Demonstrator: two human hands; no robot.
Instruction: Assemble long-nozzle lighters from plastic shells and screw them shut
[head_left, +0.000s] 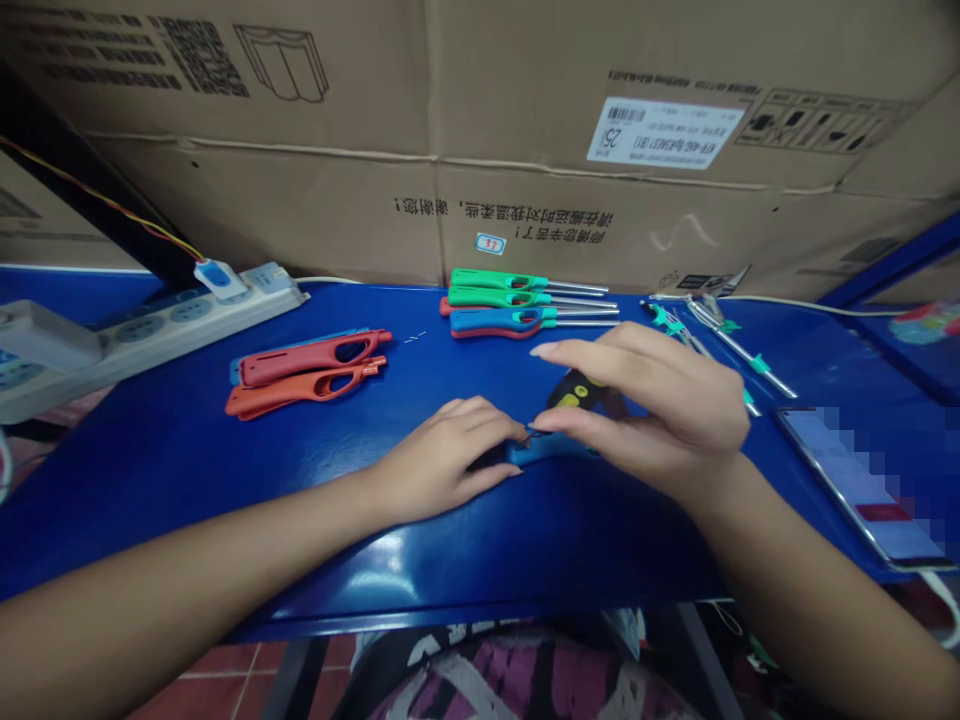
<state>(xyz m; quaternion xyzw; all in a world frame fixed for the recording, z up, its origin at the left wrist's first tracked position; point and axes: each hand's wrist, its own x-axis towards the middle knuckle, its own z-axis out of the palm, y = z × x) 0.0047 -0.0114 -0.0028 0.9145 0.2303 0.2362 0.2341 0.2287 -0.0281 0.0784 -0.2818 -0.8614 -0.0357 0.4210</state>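
Cardboard carton [525, 90] along far side, contents hidden. Blue tabletop [480, 565] in front. Right hand [667, 390]: thumb and forefinger apart, black-and-yellow tool [574, 394] behind them; other fingers hidden, cannot tell whether they grip it. Left hand [450, 455]: fingers pinching left end of blue lighter casing [551, 449], centre of tabletop, between hands, partly covered. Casing likely light, stiff plastic; smooth shell could slide or twist. Best held by long sides near end, pressed against tabletop; thin edges might crack if squeezed hard.
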